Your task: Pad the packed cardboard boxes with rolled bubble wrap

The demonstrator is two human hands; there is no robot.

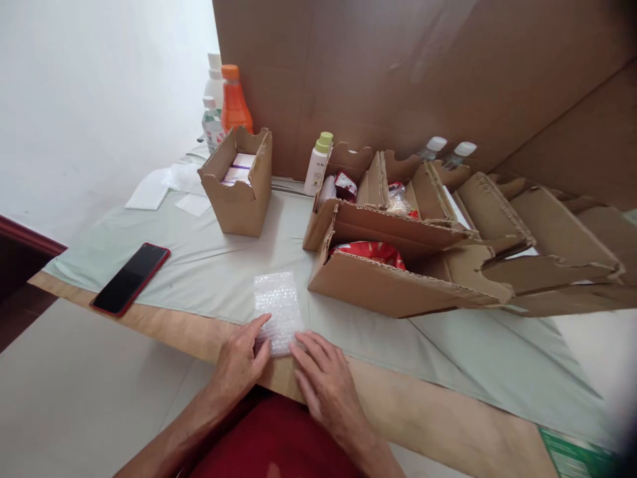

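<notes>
A rectangular piece of bubble wrap (277, 299) lies flat on the pale green cloth (209, 285), its near end at the table's front edge. On its left side rests my left hand (241, 352), index finger on the plastic and thumb apart, close to the lower corner. My right hand (323, 375) lies at the lower right corner, fingers stretched out and their tips touching the edge. Neither hand is wrapped round anything. Whether something is inside the bubble wrap, I cannot tell.
Cardboard bins (398, 282) with packets stand on the right. A smaller cardboard box (239, 206) holds white packs. A black phone (132, 277) lies at left. Behind are an orange bottle (235, 103), a white bottle (316, 169) and a tall cardboard wall (373, 73).
</notes>
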